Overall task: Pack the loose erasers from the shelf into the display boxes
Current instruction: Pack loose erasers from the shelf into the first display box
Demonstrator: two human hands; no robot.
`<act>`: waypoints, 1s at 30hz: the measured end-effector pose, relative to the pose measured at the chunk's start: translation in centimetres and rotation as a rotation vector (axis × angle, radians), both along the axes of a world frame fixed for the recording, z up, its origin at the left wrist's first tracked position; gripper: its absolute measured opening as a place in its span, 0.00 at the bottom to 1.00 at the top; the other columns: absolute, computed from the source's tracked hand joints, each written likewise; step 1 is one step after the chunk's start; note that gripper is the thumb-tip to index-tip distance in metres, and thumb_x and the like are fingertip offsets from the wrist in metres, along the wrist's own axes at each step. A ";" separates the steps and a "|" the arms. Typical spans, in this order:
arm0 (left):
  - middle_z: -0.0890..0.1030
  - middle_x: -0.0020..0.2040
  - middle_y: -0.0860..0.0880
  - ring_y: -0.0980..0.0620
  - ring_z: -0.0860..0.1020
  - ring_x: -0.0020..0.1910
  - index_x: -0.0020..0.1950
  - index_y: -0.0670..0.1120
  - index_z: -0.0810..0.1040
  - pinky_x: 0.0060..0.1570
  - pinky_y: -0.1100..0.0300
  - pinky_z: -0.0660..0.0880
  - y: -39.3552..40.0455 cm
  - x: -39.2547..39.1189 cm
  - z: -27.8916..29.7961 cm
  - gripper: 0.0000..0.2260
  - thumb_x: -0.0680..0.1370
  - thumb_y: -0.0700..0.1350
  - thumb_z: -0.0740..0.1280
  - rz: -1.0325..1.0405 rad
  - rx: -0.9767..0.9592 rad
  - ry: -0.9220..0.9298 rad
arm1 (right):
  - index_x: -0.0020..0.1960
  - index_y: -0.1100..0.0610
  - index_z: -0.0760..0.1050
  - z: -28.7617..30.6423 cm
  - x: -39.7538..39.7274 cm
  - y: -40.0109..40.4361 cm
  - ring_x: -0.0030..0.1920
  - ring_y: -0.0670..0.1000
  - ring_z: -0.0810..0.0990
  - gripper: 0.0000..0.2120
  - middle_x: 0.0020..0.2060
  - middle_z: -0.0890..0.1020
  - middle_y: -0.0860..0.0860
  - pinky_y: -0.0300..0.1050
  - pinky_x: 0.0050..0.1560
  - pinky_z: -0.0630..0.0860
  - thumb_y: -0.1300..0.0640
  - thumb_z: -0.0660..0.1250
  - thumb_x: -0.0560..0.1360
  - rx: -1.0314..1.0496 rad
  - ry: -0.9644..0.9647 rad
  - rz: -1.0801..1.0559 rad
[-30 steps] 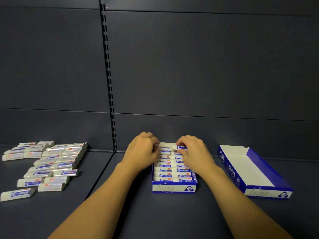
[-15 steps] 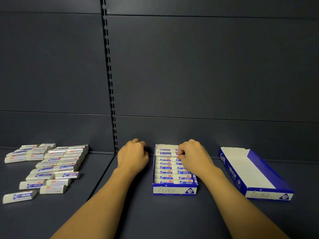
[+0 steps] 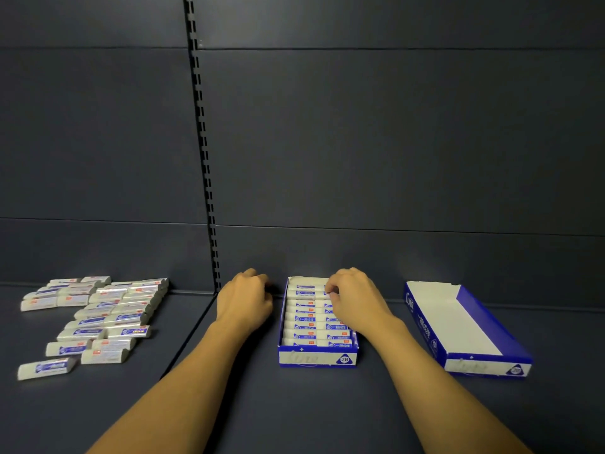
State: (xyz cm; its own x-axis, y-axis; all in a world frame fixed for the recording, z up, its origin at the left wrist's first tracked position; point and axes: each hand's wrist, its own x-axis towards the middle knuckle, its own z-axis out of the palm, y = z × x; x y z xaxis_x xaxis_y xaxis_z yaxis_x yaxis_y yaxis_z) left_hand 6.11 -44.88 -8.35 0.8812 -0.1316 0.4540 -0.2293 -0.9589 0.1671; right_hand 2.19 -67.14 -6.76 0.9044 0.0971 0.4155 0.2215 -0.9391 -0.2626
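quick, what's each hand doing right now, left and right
Left hand: fingers curled, holding nothing visible, beside the full display box.
Right hand: over the box's far end, fingertips on an eraser; whether it pinches it cannot be told.

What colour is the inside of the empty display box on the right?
White inside, with blue outer walls; the empty display box shows in the head view.

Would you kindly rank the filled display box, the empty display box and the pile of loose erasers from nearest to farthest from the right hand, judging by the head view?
1. Filled display box: under the right hand, centre of the shelf.
2. Empty display box: to that hand's right, apart from it.
3. Pile of loose erasers: far left, beyond the left hand.
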 end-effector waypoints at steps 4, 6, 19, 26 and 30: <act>0.78 0.53 0.50 0.45 0.78 0.54 0.56 0.50 0.80 0.45 0.55 0.76 0.6 -1.3 1.3 0.12 0.76 0.46 0.62 0.017 0.053 -0.019 | 0.62 0.53 0.78 1.0 -0.7 0.1 0.55 0.48 0.78 0.13 0.58 0.78 0.49 0.43 0.53 0.80 0.58 0.69 0.78 -0.014 0.017 0.045; 0.78 0.54 0.50 0.46 0.79 0.53 0.56 0.50 0.80 0.44 0.55 0.75 1.3 -2.2 1.8 0.11 0.77 0.46 0.62 0.014 0.089 -0.016 | 0.63 0.53 0.77 1.9 -1.0 0.5 0.57 0.49 0.78 0.14 0.58 0.79 0.50 0.43 0.53 0.79 0.58 0.68 0.78 -0.060 0.000 0.077; 0.81 0.56 0.45 0.41 0.80 0.54 0.54 0.48 0.82 0.46 0.54 0.75 12.6 -10.2 5.3 0.11 0.77 0.46 0.61 0.255 0.214 0.046 | 0.62 0.58 0.75 5.8 -3.1 9.8 0.58 0.56 0.77 0.16 0.58 0.78 0.54 0.49 0.50 0.77 0.60 0.65 0.75 -0.407 0.039 0.273; 0.81 0.60 0.48 0.44 0.80 0.56 0.56 0.51 0.82 0.53 0.52 0.79 20.4 -14.7 7.0 0.12 0.77 0.42 0.63 0.362 0.192 0.061 | 0.59 0.58 0.75 6.2 -5.1 17.5 0.53 0.57 0.78 0.13 0.57 0.77 0.55 0.48 0.45 0.74 0.60 0.64 0.75 -0.388 0.102 0.355; 0.82 0.56 0.47 0.44 0.81 0.51 0.55 0.47 0.83 0.50 0.52 0.81 24.7 -16.5 7.2 0.11 0.77 0.42 0.64 0.416 0.206 0.091 | 0.59 0.59 0.74 6.3 -6.0 21.7 0.53 0.57 0.78 0.13 0.56 0.77 0.55 0.47 0.43 0.72 0.60 0.65 0.75 -0.379 0.119 0.371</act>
State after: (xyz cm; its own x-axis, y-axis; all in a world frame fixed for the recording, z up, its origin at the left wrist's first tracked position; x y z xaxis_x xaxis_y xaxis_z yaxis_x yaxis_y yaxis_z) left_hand -10.39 -20.21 -1.13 0.9130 0.1619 0.3745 0.1885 -0.9814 -0.0352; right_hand -3.85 -45.44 -0.48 0.8194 0.5421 0.1863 0.5458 -0.8372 0.0355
